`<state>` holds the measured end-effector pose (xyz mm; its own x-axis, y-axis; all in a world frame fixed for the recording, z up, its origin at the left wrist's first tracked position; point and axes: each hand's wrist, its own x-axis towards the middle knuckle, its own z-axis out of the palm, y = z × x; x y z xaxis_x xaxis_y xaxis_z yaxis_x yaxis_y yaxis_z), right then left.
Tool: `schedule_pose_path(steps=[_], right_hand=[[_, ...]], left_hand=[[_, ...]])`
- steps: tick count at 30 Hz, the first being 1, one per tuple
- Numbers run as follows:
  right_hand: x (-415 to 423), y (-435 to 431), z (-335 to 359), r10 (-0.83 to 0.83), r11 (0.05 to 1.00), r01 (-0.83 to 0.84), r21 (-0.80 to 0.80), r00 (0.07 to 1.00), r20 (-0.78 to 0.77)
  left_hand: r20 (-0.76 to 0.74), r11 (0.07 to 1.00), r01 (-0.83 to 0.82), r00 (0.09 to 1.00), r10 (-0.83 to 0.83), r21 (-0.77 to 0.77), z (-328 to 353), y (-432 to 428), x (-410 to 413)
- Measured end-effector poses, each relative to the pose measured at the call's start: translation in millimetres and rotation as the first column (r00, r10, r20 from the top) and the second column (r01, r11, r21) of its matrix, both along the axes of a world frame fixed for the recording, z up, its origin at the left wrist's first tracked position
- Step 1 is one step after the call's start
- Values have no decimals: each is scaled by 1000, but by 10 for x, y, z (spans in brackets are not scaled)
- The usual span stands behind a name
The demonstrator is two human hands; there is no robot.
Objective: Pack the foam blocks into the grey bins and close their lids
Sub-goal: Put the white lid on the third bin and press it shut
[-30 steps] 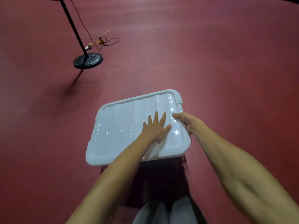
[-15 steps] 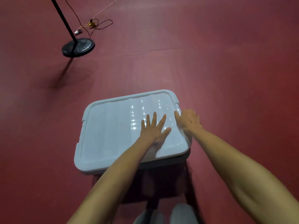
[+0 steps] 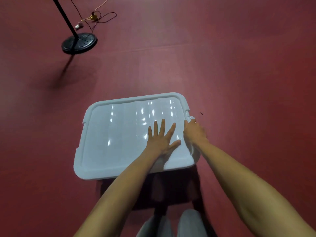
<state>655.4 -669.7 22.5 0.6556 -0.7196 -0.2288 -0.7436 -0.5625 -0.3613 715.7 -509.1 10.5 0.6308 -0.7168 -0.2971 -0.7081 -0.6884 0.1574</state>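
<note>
**A:** Nearest first?

**B:** Flat left hand (image 3: 160,139), fingers spread, pressing the lid (image 3: 119,134) near its right end. Beside it, right hand (image 3: 195,132) curled over the right rim.

**A:** Bin, foam blocks?

**B:** Hidden beneath the lid, on the floor (image 3: 239,82).

**A:** Hazard?

**B:** Probably uneven seating: pressure all rightward, left edge possibly unlatched and lifting. Farther off, stand base (image 3: 79,42), well apart.

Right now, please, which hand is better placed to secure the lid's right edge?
Right hand: its fingers curl over the pale grey plastic lid's right edge; left hand lies flat on top.
</note>
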Motion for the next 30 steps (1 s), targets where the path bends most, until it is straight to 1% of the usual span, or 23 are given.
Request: schedule_pose_path(steps=[4,6,7,9,12,13,14,15,16,18,20,21,30], right_hand=[[-111,58,-91,-127,992,127,5,990,64],[-119,58,-114,-170,985,171,-13,982,86],[-120,46,-124,-215,977,214,20,973,83],[-125,9,-137,-311,940,297,170,949,59],[-103,-103,-148,-394,830,339,443,918,36],[-101,-131,-160,-412,809,340,480,910,51],[-96,-139,-176,-423,809,341,479,903,71],[-92,-128,-192,-423,830,342,440,901,98],[-90,-99,-200,-406,869,334,365,904,137],[-112,-28,-177,-303,950,272,155,922,242],[-123,36,-128,-172,981,189,-34,945,279],[-121,59,-109,-128,984,156,-85,954,269],[-81,87,-135,21,971,12,-238,990,137]], left_hand=[[30,1000,14,999,-14,10,-40,0,-83],[16,1000,18,1000,-18,14,-51,-10,-67],[2,1000,21,1000,-21,16,-54,-12,-60],[-7,1000,20,1000,-20,11,-58,-17,-53],[-29,1000,16,999,-16,13,-56,-35,-31],[-32,1000,15,999,-14,16,-61,-42,-25],[-31,1000,15,999,-15,20,-64,-46,-23],[-30,1000,16,999,-15,22,-67,-49,-19],[-30,1000,16,999,-15,21,-70,-49,-17],[-31,1000,16,999,-15,16,-80,-47,-23],[-17,1000,11,1000,-11,2,-97,-45,-25],[-12,1000,9,1000,-9,-2,-101,-43,-22],[-19,1000,9,1000,-9,-2,-87,-38,-28]])
